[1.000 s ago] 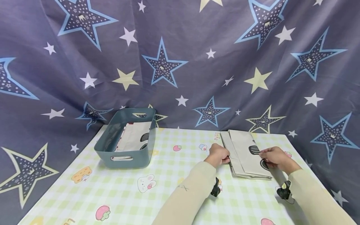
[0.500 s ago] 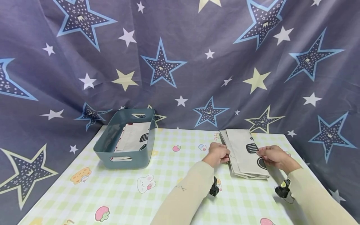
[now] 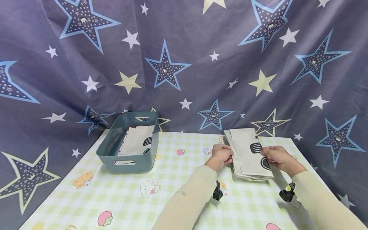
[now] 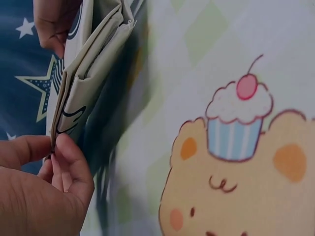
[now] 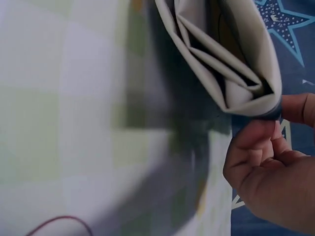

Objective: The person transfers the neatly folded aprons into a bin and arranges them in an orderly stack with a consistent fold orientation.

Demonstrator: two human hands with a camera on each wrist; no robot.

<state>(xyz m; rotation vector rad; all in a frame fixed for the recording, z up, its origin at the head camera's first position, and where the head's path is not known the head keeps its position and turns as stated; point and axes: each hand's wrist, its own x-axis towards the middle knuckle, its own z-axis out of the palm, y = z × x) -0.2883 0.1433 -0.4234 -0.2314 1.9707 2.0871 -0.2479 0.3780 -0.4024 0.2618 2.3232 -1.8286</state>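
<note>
A folded cream cloth (image 3: 244, 153) with black printed shapes is held at the right of the table, several layers thick. My left hand (image 3: 220, 157) pinches its left edge, and my right hand (image 3: 278, 157) pinches its right edge. In the left wrist view, the left thumb and fingers (image 4: 69, 162) grip the stacked layers of the cloth (image 4: 83, 83). The right wrist view shows the right hand (image 5: 270, 167) pinching a rounded fold of the cloth (image 5: 251, 103), its inner layers hanging loose. A shadow lies on the table beneath it.
A blue-grey plastic basket (image 3: 106, 162) stands at the back left, with a similar folded cream cloth (image 3: 138, 140) inside. The table is covered by a green checked tablecloth (image 3: 172, 179) with cartoon prints. A dark star-patterned curtain (image 3: 184, 38) hangs close behind it.
Both hands have lifted the folded cloth slightly and shifted it a little to the left. Its near edge now sits higher in view. The basket has stayed in place.
</note>
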